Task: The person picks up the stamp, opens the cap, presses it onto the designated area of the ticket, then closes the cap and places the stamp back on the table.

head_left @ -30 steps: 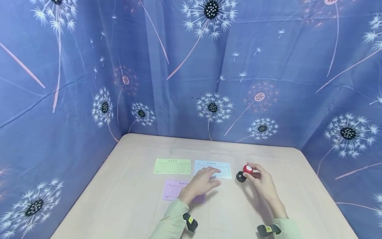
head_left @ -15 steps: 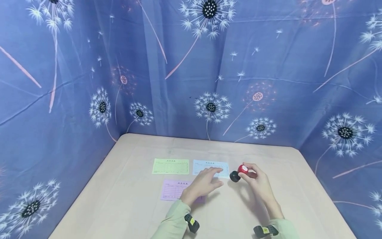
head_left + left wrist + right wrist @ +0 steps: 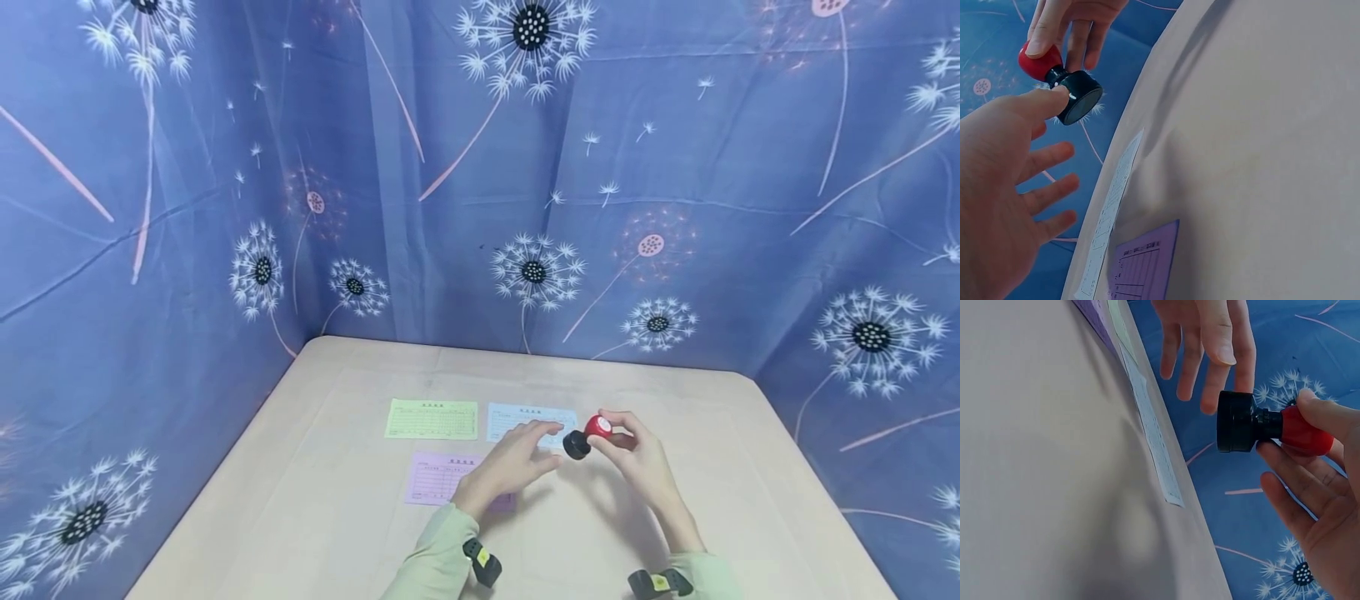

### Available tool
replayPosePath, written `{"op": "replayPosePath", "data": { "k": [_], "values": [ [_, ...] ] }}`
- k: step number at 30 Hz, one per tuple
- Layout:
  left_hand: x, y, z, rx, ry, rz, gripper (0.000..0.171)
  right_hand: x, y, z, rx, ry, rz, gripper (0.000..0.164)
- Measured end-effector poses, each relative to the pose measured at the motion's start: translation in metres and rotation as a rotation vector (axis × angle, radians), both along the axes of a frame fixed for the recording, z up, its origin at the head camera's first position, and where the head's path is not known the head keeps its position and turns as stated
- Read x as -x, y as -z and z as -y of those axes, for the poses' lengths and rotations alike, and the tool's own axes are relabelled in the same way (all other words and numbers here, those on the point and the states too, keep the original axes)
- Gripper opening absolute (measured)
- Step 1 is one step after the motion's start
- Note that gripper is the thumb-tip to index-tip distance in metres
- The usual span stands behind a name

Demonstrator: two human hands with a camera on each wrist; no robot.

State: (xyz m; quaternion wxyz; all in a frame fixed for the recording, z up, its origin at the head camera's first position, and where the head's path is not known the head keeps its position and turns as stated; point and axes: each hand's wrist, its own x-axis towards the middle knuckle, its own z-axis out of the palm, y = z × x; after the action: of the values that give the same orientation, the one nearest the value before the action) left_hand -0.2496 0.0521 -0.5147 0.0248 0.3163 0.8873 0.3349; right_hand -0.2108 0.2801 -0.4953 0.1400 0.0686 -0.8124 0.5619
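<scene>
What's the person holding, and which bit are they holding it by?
The right hand holds a stamp by its round red handle; the left hand isn't gripping anything.

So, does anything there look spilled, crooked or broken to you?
Nothing looks spilled or broken. The green slip, blue slip and purple slip appear flat, though the left hand partly hides two. The stamp is tilted, but the right hand is holding it up, so that seems ordinary.

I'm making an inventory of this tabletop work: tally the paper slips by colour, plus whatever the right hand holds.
Green slip: 1
Blue slip: 1
Purple slip: 1
Red-and-black stamp, held in the right hand: 1
Total: 4
</scene>
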Motion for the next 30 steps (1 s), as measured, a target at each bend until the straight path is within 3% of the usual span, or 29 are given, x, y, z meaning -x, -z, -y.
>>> {"op": "replayPosePath", "data": {
  "k": [7,30],
  "values": [
    [0.001,0.004,0.0,-0.005,0.029,0.005,0.058,0.0,0.0,0.005,0.0,-0.031,-0.029,0.036],
    [0.003,0.005,0.006,-0.029,-0.005,0.064,0.062,0.0,-0.004,0.022,0.061,-0.114,-0.061,0.037]
  ]
}}
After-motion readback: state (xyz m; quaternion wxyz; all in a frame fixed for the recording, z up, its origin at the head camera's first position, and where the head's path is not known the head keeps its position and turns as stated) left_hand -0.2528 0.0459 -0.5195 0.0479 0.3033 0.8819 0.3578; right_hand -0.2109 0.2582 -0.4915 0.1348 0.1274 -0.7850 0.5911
